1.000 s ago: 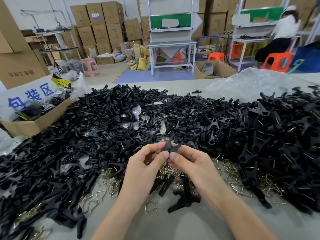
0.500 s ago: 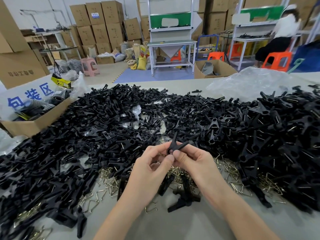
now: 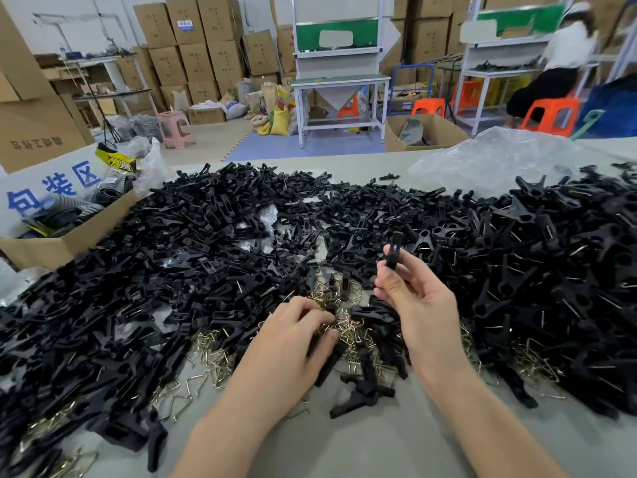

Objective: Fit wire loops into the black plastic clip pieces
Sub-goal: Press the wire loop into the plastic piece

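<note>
Tabletop [image 3: 379, 443]: right hand [image 3: 424, 305] pinches black clip [image 3: 394, 246] upright, left hand [image 3: 286, 343] pinches wire loops [image 3: 344, 327].

Beyond the grey tabletop [image 3: 379, 443], stacked brown cardboard boxes [image 3: 193, 46] against a white wall [image 3: 69, 15]. In the middle, a white workbench [image 3: 339, 79] with a green back panel on a blue floor mat [image 3: 275, 146], sacks [image 3: 275, 112] and a pink stool [image 3: 174, 127] to its left. At far right, orange stools [image 3: 551, 115] and a seated person [image 3: 565, 63].
</note>
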Demonstrator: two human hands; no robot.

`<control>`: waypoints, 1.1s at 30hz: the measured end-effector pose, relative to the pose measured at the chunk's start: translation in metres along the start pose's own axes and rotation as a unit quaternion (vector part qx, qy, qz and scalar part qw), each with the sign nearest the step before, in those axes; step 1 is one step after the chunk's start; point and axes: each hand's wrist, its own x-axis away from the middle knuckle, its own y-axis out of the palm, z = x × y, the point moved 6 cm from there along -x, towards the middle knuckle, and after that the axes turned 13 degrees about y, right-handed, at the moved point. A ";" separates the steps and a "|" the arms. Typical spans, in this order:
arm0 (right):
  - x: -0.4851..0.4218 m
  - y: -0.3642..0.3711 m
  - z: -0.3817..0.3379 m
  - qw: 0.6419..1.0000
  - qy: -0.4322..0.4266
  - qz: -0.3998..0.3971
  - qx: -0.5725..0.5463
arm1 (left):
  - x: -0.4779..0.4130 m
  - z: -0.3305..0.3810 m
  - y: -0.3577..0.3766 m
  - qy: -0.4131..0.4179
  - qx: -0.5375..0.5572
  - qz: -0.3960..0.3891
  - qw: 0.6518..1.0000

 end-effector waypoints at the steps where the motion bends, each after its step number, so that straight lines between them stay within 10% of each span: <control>1: -0.001 -0.001 0.001 1.000 -0.003 0.010 0.003 | 0.001 0.002 0.003 0.011 -0.023 -0.022 0.999; 8: 0.001 0.003 0.006 0.999 -0.024 0.011 0.039 | -0.002 0.012 0.012 0.008 -0.051 -0.069 0.996; 14: 0.001 0.004 0.008 0.996 -0.027 0.011 0.079 | -0.005 0.011 0.004 -0.055 0.093 0.052 0.993; 21: 0.009 0.015 0.004 0.956 -0.088 -0.018 0.279 | 0.001 -0.006 -0.018 -0.157 0.281 0.221 0.921; 33: 0.014 0.021 0.008 0.918 -0.136 -0.060 0.368 | -0.001 -0.012 -0.018 -0.187 0.409 0.234 0.862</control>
